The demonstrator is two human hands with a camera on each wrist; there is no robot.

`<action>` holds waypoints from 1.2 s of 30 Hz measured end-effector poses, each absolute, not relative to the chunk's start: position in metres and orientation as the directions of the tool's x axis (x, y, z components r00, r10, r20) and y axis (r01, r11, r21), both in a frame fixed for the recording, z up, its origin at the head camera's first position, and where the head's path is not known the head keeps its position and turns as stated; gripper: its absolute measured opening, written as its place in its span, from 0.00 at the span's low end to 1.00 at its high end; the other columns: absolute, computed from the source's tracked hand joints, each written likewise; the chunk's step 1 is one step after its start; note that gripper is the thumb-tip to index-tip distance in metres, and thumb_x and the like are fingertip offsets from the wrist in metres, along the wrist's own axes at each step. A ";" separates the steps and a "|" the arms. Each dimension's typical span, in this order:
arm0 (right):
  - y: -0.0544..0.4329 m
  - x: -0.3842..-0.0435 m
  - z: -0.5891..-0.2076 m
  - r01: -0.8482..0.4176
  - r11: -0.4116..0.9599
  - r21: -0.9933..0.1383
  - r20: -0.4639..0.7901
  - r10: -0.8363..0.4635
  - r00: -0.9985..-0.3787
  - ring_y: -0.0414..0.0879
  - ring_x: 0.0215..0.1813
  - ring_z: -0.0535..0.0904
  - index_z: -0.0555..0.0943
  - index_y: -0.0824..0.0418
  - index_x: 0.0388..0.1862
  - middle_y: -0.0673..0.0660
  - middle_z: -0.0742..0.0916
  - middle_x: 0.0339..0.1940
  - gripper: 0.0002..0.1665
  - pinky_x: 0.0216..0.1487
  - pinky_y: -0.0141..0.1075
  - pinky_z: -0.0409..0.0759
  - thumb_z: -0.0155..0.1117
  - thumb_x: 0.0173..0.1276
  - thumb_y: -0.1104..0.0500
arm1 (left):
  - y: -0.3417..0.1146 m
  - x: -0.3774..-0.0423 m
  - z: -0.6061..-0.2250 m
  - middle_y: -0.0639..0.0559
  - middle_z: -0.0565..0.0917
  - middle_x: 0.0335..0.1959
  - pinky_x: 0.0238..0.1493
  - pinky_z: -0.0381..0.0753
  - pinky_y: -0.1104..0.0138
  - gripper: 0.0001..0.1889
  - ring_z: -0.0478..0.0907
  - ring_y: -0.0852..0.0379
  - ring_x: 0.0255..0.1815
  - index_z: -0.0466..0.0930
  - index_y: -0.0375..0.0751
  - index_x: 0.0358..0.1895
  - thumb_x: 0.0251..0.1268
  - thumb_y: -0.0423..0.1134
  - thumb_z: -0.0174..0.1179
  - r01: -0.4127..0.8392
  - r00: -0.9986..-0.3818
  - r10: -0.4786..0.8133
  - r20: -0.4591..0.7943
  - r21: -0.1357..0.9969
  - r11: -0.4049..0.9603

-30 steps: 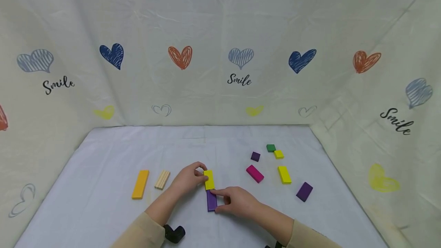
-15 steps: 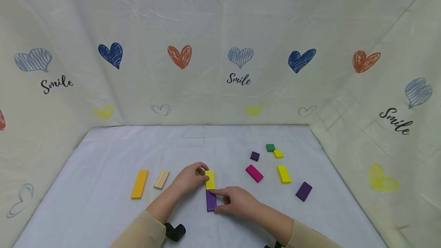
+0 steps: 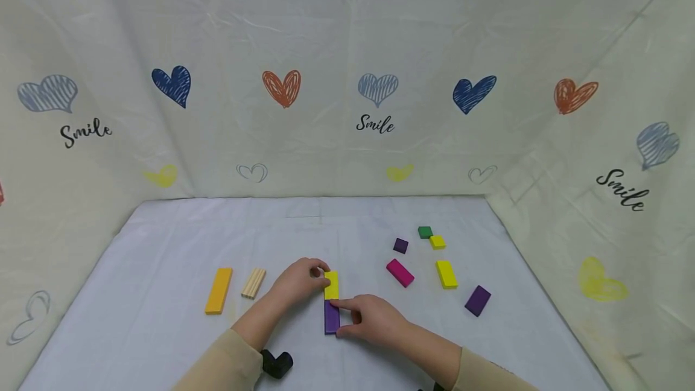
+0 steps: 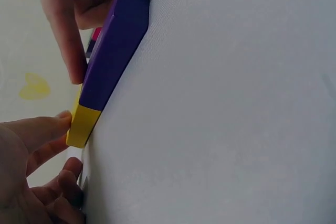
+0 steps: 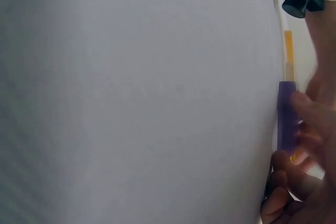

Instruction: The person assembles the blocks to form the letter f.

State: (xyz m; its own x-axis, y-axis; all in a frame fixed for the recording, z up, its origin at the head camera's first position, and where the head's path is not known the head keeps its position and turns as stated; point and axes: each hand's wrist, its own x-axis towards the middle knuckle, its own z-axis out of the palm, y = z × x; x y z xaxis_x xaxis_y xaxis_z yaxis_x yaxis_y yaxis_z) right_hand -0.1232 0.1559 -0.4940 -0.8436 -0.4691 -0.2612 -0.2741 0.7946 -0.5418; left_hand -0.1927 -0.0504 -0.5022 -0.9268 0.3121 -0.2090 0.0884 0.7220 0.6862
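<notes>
A yellow block (image 3: 332, 287) and a purple block (image 3: 332, 318) lie end to end on the white cloth in front of the person, forming one straight strip. From the left, the left hand (image 3: 298, 281) pinches the yellow block between thumb and fingers. The right hand (image 3: 376, 318) holds the purple block from the right, index finger near the joint and thumb by the near end. In the left wrist view the ends of the purple block (image 4: 116, 51) and yellow block (image 4: 84, 126) meet. The right wrist view shows the purple block (image 5: 286, 116) partly behind fingers.
Left of the hands lie an orange block (image 3: 219, 291) and some plain wooden sticks (image 3: 253, 283). To the right are a magenta block (image 3: 400, 273), a yellow block (image 3: 446, 274), a dark purple block (image 3: 478, 301) and several small pieces, including a green one (image 3: 425, 232).
The yellow block has shifted slightly right and straightened, so its sides line up better with the purple block. Both hands keep their hold; the head view has drifted a little.
</notes>
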 end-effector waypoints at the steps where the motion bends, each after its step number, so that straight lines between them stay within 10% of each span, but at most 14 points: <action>1: 0.156 -0.123 -0.494 -0.276 0.794 -0.541 -0.259 -0.469 -0.844 0.37 0.25 0.67 0.77 0.34 0.66 0.43 0.74 0.20 0.35 0.26 0.30 0.65 0.74 0.58 0.40 | -0.050 -0.192 -0.502 0.53 0.81 0.41 0.48 0.77 0.54 0.11 0.75 0.53 0.42 0.84 0.55 0.47 0.62 0.48 0.68 0.091 -0.927 0.312 -0.209 0.682 0.725; 17: 0.159 -0.131 -0.492 -0.195 0.771 -0.606 -0.279 -0.435 -0.856 0.39 0.28 0.71 0.72 0.41 0.72 0.45 0.78 0.23 0.40 0.28 0.30 0.70 0.73 0.60 0.40 | -0.062 -0.181 -0.500 0.50 0.77 0.48 0.52 0.76 0.53 0.39 0.73 0.53 0.45 0.69 0.49 0.72 0.57 0.51 0.72 0.152 -0.884 0.401 -0.240 0.664 0.733; 36: 0.155 -0.138 -0.493 -0.146 0.795 -0.589 -0.319 -0.395 -0.862 0.41 0.29 0.71 0.71 0.43 0.73 0.48 0.77 0.24 0.43 0.27 0.31 0.67 0.74 0.58 0.41 | -0.063 -0.173 -0.504 0.47 0.75 0.52 0.57 0.75 0.49 0.38 0.75 0.50 0.51 0.72 0.48 0.70 0.55 0.48 0.74 0.200 -0.877 0.432 -0.210 0.658 0.726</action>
State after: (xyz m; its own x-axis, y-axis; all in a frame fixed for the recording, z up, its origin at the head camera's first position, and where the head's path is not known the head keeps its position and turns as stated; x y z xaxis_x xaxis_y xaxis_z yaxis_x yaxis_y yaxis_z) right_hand -0.1377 0.1552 -0.4931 -0.8618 -0.3948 -0.3185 -0.1465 0.7948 -0.5889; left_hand -0.1730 -0.0625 -0.5036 -0.8774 0.4316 -0.2096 0.1998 0.7258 0.6582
